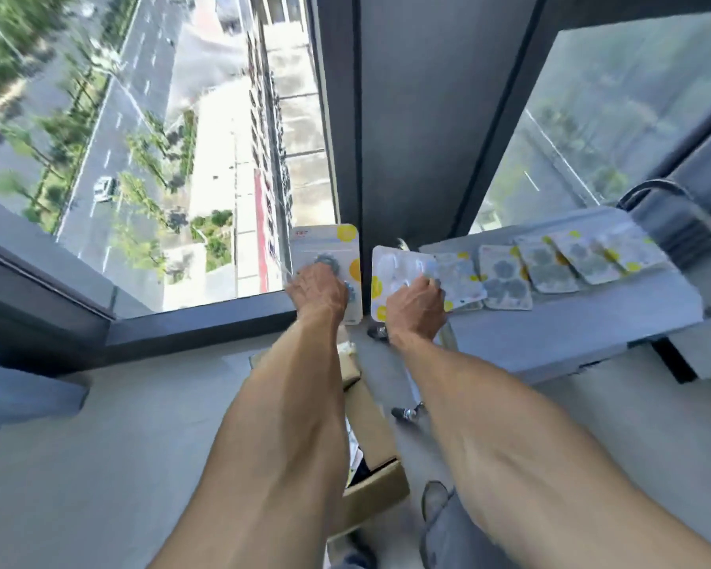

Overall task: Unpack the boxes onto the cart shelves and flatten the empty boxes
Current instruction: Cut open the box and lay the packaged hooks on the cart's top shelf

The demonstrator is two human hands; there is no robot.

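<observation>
Two bare forearms reach from the camera toward a cart shelf, each hand holding a blister pack.

Beyond the cart shelf (571,322), large windows (140,137) look far down onto a street. That grey shelf sits right of centre and carries a row of blister packs (551,264) with yellow dots, lying flat and overlapping. Below the shelf's left end, an open cardboard box (376,445) stands on the floor between the forearms. Just left of the shelf, the left hand (319,291) grips a blister pack (329,248) held upright, fingers curled over its face. At the shelf's left edge, the right hand (417,305) grips a tilted pack (395,269), fingers curled round its near side; it touches the first pack of the row.
</observation>
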